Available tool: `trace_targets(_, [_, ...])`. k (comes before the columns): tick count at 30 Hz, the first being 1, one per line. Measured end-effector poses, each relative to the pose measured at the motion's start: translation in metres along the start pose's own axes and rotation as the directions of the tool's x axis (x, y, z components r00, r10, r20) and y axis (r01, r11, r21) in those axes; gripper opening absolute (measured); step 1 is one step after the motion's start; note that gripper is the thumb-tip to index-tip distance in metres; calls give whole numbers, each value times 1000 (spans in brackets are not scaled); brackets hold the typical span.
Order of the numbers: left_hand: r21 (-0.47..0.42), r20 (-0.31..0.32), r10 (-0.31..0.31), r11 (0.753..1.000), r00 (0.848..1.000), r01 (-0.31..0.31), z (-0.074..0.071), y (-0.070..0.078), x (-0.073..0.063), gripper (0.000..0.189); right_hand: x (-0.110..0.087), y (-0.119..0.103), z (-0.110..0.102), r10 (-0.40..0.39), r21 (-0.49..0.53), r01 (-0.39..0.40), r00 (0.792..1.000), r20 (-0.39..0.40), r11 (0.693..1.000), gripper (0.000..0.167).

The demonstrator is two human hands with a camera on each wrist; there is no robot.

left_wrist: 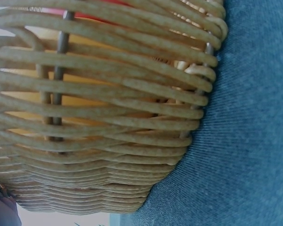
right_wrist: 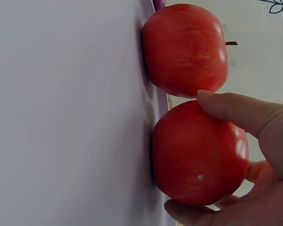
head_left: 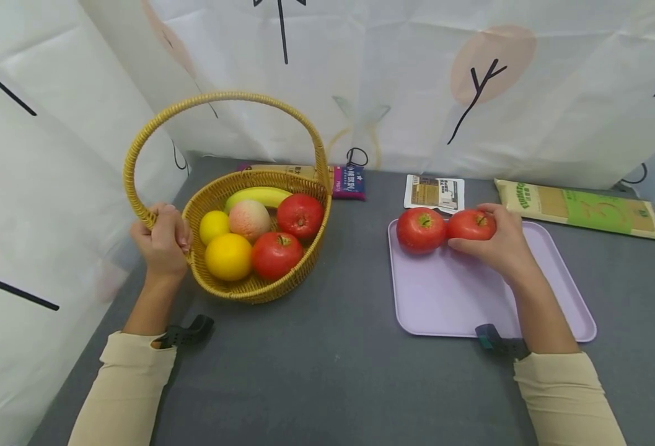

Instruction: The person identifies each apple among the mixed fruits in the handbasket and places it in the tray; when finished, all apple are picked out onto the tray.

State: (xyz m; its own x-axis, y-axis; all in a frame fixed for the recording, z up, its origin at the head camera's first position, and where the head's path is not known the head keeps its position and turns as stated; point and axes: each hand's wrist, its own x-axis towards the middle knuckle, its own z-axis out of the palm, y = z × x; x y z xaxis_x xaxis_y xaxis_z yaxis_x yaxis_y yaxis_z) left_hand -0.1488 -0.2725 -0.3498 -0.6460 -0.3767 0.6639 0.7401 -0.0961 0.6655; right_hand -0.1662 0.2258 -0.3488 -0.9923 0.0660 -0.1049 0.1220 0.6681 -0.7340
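Note:
My left hand [head_left: 162,240] grips the base of the tall handle [head_left: 232,96] on the left side of a yellow wicker basket [head_left: 260,296]. Inside lie a banana [head_left: 257,197], a peach [head_left: 249,220], two red apples [head_left: 277,255] and two yellow fruits [head_left: 228,257]. Over on the right, my right hand [head_left: 502,244] holds a red apple [right_wrist: 198,155] between thumb and fingers, on the far part of a lilac tray [head_left: 444,303]. A second red apple [right_wrist: 185,49] sits beside it, to its left in the head view. Woven basket side fills most of the left wrist view.
Behind the tray lie a small white-and-brown packet [head_left: 434,193] and a long green-and-tan noodle packet [head_left: 580,209]. Another packet with a purple end [head_left: 349,181] lies behind the basket. A printed white cloth [head_left: 394,80] hangs along the back of the grey table [head_left: 327,371].

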Motion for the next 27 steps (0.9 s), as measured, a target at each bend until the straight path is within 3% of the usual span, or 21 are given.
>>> trace_targets(8, [7,-3,-2,1000,1000,2,0,1,0,47,0,-1,-1,-27,-75,27,1000,4,997,91])
trace_targets(15, [1,0,-6,1000,1000,6,2,2,0,48,-13,-18,-13,-71,-225,63,997,-29,972,89])
trace_targets(19, [-8,0,-4,1000,1000,4,3,2,1,48,-23,-44,-14,-156,-266,132,985,-71,955,74])
trace_targets(21, [-7,-2,-4,1000,1000,4,3,2,1,48,-27,-62,-11,-232,-273,208,971,-59,939,66])
trace_targets(24, [-3,-4,-6,1000,1000,6,1,2,1,48,-28,-92,1,-334,-279,326,942,18,903,55])
trace_targets(27, [6,-4,-8,1000,1000,8,1,1,0,48,-25,-119,22,-378,-304,396,918,119,866,51])
